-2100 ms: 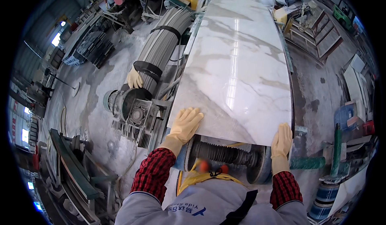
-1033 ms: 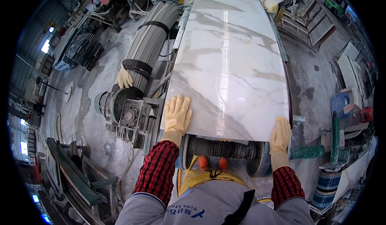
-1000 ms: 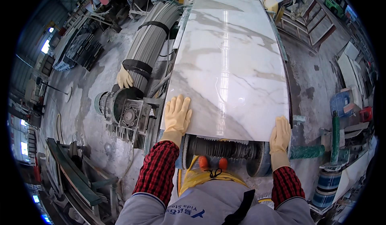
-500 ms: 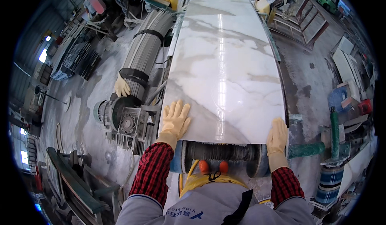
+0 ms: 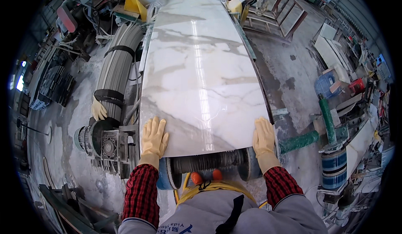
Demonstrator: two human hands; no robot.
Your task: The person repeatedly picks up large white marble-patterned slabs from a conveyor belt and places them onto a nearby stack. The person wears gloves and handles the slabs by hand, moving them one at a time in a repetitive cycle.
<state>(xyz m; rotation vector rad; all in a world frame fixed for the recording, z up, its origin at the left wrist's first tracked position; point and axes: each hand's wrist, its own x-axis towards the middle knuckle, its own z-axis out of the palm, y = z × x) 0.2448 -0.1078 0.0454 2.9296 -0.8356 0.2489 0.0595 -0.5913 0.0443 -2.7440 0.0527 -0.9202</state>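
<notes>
fingers [image 5: 155, 127] are lying spread flat as we're pressing our left hand [image 5: 153, 140] and right hand [image 5: 264, 137] on the near edge of the marble slab [image 5: 201, 79]. it's sliding further over the roller [image 5: 209, 162] than a second ago, so feeding's going fine.

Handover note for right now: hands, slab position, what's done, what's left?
Left hand: gloved, flat on the near left corner of the white marble slab.
Right hand: gloved, flat on the near right corner.
Slab lies lengthwise on the line, its near edge over the dark roller.
Done: both palms set on the slab.
Left: likely guiding the slab along the roller; direction can't be told from this view.
</notes>
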